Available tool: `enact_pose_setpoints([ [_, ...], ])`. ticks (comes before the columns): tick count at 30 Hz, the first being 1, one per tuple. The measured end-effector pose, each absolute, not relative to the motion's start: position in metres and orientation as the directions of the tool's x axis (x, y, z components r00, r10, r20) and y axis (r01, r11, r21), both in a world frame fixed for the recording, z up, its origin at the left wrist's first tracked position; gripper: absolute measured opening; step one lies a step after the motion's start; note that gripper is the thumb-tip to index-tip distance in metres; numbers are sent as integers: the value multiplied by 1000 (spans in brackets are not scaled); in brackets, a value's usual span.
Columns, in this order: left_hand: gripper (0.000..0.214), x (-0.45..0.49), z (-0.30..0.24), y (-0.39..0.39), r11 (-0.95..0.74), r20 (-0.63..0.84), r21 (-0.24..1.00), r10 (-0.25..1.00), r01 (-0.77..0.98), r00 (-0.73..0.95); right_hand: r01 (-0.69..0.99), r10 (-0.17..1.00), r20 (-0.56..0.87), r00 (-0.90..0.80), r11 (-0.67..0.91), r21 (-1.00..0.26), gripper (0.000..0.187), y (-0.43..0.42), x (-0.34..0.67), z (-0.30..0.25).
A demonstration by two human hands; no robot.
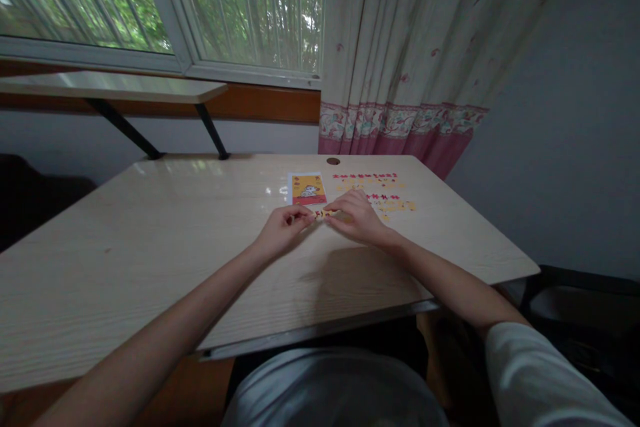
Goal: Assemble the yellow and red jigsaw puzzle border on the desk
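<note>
Left hand, right hand, both pinching a short yellow strip; rightward, rows of puzzle pieces lie loose, unattached.

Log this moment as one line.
Left hand: pinching small yellow pieces | Right hand: pinching them too | Picture card: on desk, beyond hands | Loose red and yellow pieces: rows right of card

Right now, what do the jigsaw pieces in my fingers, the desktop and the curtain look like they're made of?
Jigsaw pieces: perhaps printed cardboard, by their colored faces; too small to rule out plastic or wood.
Desktop: pale wood or wood-look laminate with a slight sheen; grain lines and bright reflections show.
Curtain: matte fabric, by its soft hanging folds; fiber unclear.
</note>
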State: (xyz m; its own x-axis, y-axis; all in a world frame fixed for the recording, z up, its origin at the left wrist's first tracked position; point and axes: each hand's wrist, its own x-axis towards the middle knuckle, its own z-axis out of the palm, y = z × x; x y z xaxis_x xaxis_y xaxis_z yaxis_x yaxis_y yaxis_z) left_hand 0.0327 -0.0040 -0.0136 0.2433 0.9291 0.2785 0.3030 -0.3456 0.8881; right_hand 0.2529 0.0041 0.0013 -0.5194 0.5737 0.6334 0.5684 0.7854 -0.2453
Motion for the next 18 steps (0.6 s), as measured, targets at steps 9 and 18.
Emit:
enact_pose_setpoints([
  [9,20,24,-15,-4,-668,406,390,743,634,532,719,790,352,-502,608,-337,12,28,268,-6],
  [18,31,32,-16,-3,-690,331,214,717,691,613,719,794,303,-527,607,-339,14,32,263,-15],
])
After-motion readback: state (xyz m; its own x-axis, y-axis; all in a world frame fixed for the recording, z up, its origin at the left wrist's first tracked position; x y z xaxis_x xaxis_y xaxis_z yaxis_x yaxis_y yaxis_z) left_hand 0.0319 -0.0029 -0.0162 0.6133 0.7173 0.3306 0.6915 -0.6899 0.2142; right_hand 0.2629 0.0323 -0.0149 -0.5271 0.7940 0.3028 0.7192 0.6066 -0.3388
